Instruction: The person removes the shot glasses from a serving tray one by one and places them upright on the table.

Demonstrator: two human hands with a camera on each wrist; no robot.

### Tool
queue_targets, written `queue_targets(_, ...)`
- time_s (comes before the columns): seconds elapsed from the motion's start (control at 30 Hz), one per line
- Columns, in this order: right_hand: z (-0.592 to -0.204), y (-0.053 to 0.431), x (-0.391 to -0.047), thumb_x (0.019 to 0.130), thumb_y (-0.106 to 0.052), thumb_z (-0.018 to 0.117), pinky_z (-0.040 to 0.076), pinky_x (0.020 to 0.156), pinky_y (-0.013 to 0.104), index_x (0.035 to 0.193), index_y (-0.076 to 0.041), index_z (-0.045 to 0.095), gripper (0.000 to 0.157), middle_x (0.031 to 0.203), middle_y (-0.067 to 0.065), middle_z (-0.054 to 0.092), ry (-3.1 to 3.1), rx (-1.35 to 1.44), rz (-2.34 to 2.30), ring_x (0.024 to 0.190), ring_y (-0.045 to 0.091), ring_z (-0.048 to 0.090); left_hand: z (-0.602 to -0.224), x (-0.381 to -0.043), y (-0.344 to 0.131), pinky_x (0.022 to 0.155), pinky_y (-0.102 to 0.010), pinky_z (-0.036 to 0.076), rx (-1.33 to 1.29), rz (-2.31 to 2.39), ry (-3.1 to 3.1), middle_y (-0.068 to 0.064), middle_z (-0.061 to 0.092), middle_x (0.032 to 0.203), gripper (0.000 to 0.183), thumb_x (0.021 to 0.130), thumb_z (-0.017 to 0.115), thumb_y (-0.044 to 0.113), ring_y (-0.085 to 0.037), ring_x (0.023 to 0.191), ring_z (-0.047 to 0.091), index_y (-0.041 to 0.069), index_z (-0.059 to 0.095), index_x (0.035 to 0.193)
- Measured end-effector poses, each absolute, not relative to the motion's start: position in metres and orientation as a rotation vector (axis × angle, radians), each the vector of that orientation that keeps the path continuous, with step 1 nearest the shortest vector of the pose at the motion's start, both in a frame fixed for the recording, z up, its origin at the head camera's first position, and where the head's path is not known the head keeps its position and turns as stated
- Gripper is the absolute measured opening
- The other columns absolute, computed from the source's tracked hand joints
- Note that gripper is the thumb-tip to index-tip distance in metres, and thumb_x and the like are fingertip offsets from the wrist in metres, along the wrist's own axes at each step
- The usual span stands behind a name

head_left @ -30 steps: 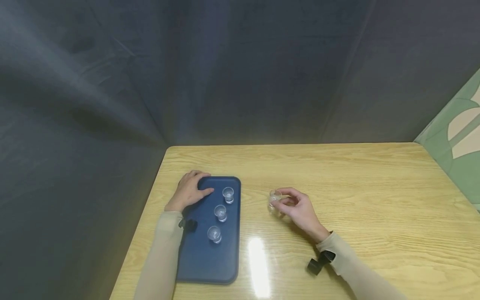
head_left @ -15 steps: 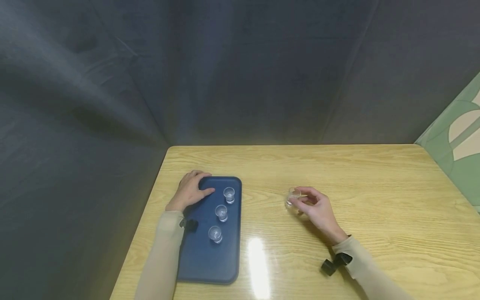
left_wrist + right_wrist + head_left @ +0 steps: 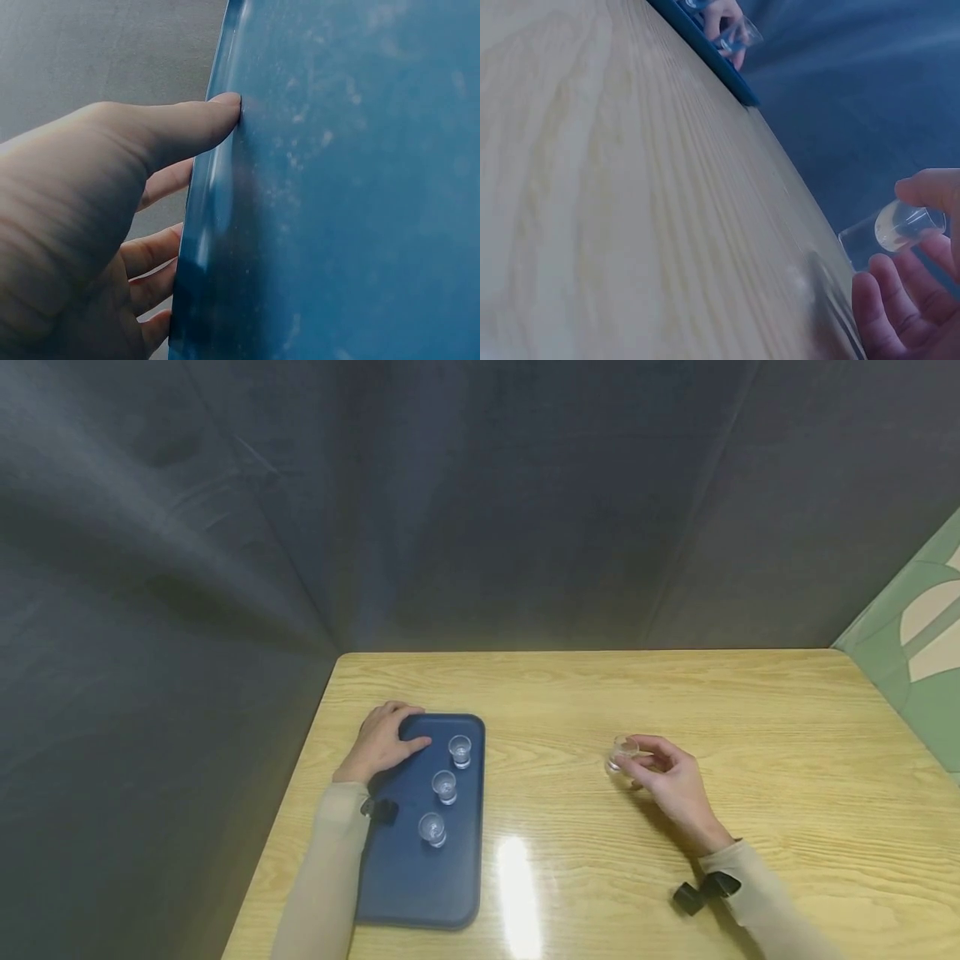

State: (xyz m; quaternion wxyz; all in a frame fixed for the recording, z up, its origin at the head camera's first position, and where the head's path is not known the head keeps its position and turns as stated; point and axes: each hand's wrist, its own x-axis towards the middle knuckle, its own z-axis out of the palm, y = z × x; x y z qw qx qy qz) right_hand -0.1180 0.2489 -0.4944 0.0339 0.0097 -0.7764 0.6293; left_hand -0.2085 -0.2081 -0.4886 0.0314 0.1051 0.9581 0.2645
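Note:
My right hand pinches a small clear shot glass between thumb and fingers. The held glass looks upright in the head view, close over the wooden table. On the left, a dark blue tray carries three similar glasses in a slanting row: a far one, a middle one and a near one. At the tray's far left corner my left hand grips the edge. In the left wrist view its thumb lies over the rim, with the other fingers along the outer side, partly hidden by the tray.
The light wooden table stretches right of the tray. A dark curtain stands behind its back edge and along the left side. A green and cream patterned surface is at the right. Each wrist wears a black camera.
My right hand has moved right across the table with the glass, away from the tray. The left hand, the tray and its three glasses stay in place.

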Motion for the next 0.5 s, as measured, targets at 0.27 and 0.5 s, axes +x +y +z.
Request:
queue_targets(0.27, -0.495, 0.267, -0.116, 0.096, -0.010, 0.080, 0.064, 0.064, 0.025, 0.130, 0.006, 0.065, 0.040, 0.101, -0.020, 0.077, -2.325, -0.066, 1.952, 0.085, 0.001, 0.075, -0.489, -0.208, -0.209, 0.126, -0.064, 0.033, 0.326, 0.811, 2.957, -0.016, 0.055, 0.154, 0.060, 0.095, 0.080, 0.040, -0.042, 0.146, 0.047, 0.016, 0.063, 0.147)
queue_targets(0.5, -0.494, 0.279, -0.116, 0.097, -0.014, 0.081, 0.064, 0.065, 0.024, 0.130, 0.000, 0.066, 0.039, 0.102, -0.023, 0.075, -2.335, -0.158, 1.917, 0.084, 0.001, 0.075, -0.490, -0.208, -0.208, 0.125, -0.063, 0.035, 0.328, 0.800, 2.961, -0.016, 0.055, 0.154, 0.060, 0.095, 0.080, 0.040, -0.041, 0.145, 0.048, 0.015, 0.063, 0.147)
